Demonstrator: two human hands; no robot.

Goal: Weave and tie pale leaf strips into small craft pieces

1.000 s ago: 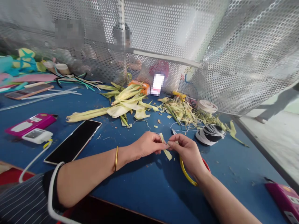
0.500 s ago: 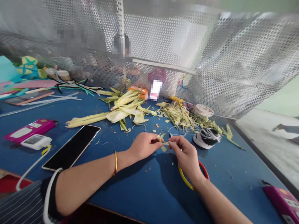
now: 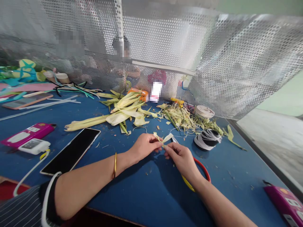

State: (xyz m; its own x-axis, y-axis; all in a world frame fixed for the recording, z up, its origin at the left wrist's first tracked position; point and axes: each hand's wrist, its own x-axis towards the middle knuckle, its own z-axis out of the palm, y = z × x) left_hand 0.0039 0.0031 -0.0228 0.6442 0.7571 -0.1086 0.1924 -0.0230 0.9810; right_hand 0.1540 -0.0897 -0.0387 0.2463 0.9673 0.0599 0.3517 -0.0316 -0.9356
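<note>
Pale green strips of corn husk (image 3: 168, 137) are pinched between my two hands above the blue table (image 3: 151, 195). My left hand (image 3: 146, 145) holds them from the left with thumb and fingers closed. From the right, my right hand (image 3: 181, 155) grips their lower end in its fingertips. Under my right hand lie scissors (image 3: 205, 171) with red and yellow handles, partly covered by the hand and wrist. Beyond my hands is a pile of whole corn husks (image 3: 120, 114), with a heap of husk scraps (image 3: 182, 118) to its right.
A dark phone (image 3: 71, 151) lies left, beside a purple-and-white device (image 3: 28, 135) with a white cable. A roll of white ribbon (image 3: 207, 139) stands right; another purple device (image 3: 284, 201) sits at the right edge. A perforated metal screen (image 3: 161, 37) rises behind, with a person beyond it.
My right hand has moved slightly left and down, closer to my left hand. The husk strips now fan upward from the fingers. The view has shifted a little.
</note>
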